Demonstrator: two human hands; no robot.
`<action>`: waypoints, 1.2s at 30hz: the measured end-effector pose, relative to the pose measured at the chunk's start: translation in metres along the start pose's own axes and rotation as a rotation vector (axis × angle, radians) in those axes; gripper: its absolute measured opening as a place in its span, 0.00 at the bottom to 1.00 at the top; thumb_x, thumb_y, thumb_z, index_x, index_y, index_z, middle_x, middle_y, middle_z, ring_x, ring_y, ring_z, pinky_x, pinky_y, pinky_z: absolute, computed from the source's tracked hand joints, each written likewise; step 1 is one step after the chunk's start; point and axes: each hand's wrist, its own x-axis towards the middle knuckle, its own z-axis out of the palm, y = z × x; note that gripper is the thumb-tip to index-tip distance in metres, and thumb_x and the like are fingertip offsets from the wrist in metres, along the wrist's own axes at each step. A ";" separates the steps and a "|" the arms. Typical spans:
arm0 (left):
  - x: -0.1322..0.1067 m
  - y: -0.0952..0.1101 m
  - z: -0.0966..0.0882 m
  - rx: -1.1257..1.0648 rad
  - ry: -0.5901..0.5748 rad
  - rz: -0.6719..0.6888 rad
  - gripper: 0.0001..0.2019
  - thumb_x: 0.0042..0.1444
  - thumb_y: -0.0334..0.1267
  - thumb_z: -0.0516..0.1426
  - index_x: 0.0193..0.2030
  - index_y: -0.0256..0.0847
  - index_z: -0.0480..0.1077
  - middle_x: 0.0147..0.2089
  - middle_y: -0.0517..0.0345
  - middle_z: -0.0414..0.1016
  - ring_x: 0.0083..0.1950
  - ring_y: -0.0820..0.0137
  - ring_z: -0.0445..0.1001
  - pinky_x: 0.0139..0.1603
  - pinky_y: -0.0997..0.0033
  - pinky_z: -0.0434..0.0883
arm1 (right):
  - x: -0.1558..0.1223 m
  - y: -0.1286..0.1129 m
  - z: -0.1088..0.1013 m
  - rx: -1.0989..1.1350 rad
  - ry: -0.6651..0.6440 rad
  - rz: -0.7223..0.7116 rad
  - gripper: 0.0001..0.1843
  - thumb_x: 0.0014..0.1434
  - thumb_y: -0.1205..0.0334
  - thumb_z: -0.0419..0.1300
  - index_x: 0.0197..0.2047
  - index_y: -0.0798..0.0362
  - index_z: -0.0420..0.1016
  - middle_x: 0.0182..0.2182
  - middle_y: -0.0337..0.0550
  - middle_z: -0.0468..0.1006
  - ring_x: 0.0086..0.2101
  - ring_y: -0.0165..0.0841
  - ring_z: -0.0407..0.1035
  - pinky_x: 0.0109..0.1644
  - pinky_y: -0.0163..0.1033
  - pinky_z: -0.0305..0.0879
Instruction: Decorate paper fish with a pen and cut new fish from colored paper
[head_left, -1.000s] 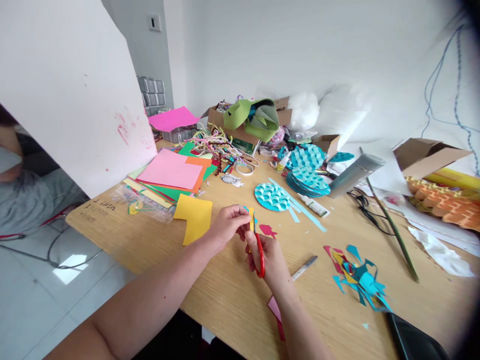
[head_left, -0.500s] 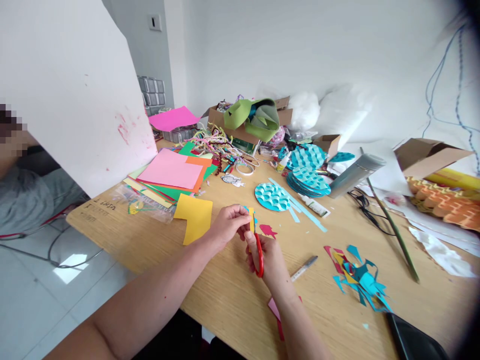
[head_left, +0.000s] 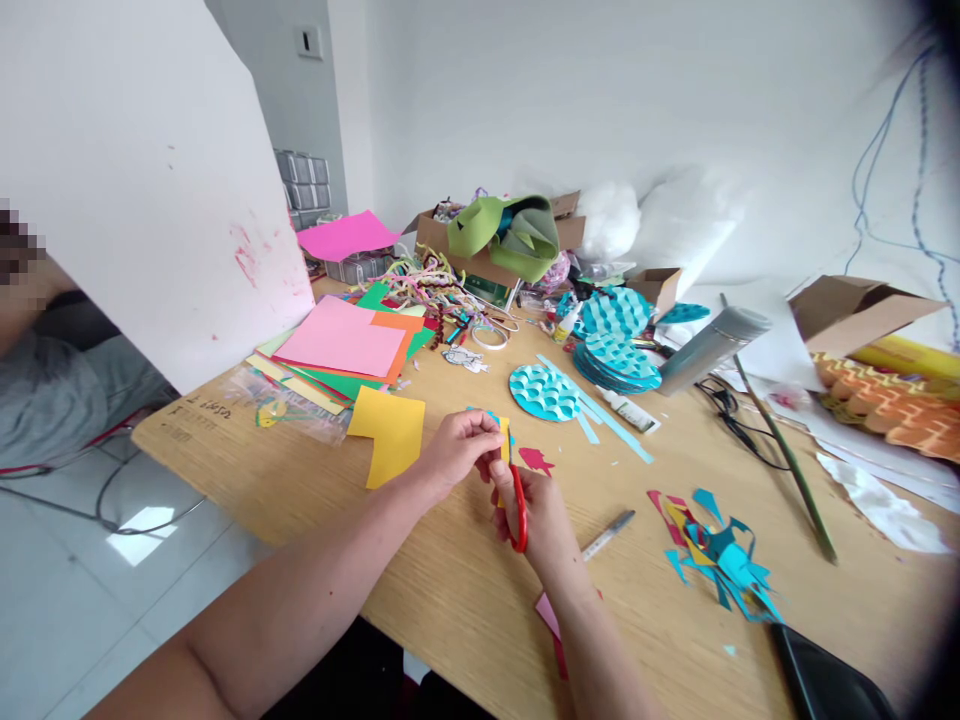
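My left hand [head_left: 466,447] pinches a small piece of yellow paper [head_left: 504,432] between thumb and fingers. Red-handled scissors [head_left: 519,520] are gripped in my right hand [head_left: 536,515], their blades pointing away from me along the paper's right side. Just beyond my fingers lies a bit of blue paper, mostly hidden. A red fish-shaped cutout [head_left: 535,460] rests on the table right of the blades. Left of my left hand is a larger yellow sheet [head_left: 390,430] with a corner cut out.
Coloured sheets [head_left: 341,338] are stacked at the left. Beyond my hands sit a blue scalloped disc [head_left: 545,392] and a glue bottle [head_left: 628,410]. To the right are a marker [head_left: 609,535], paper scraps [head_left: 720,550], a green stick [head_left: 787,465] and a black phone [head_left: 832,675].
Both hands stay almost in place. The yellow paper has tilted slightly at the scissor blades, and a bit more blue shows behind my left fingers.
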 end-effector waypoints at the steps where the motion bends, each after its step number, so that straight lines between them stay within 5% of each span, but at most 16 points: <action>1: 0.000 0.000 0.000 -0.001 0.000 -0.002 0.08 0.41 0.38 0.61 0.24 0.38 0.66 0.19 0.66 0.66 0.19 0.78 0.65 0.21 0.79 0.61 | -0.001 0.000 0.000 -0.001 -0.004 -0.003 0.32 0.52 0.29 0.56 0.22 0.53 0.66 0.10 0.36 0.66 0.11 0.27 0.60 0.14 0.31 0.52; 16: 0.000 -0.001 -0.001 0.005 -0.049 -0.023 0.08 0.43 0.39 0.61 0.25 0.38 0.65 0.17 0.66 0.65 0.17 0.77 0.64 0.19 0.78 0.61 | -0.001 -0.005 0.000 0.008 -0.020 0.012 0.30 0.53 0.32 0.57 0.25 0.54 0.69 0.11 0.34 0.65 0.11 0.27 0.60 0.14 0.31 0.52; 26: 0.000 0.000 0.000 0.015 -0.050 -0.027 0.08 0.43 0.39 0.60 0.26 0.39 0.65 0.17 0.66 0.66 0.17 0.77 0.64 0.18 0.78 0.62 | -0.001 -0.005 0.003 0.041 -0.007 0.040 0.33 0.51 0.28 0.55 0.20 0.51 0.62 0.10 0.35 0.63 0.10 0.26 0.58 0.14 0.31 0.50; 36: 0.000 -0.002 -0.001 0.021 -0.086 -0.024 0.08 0.44 0.38 0.59 0.25 0.39 0.65 0.17 0.65 0.67 0.17 0.77 0.64 0.18 0.78 0.62 | -0.001 -0.004 0.000 -0.017 -0.013 -0.001 0.30 0.57 0.32 0.54 0.25 0.54 0.68 0.10 0.35 0.65 0.11 0.26 0.59 0.14 0.29 0.51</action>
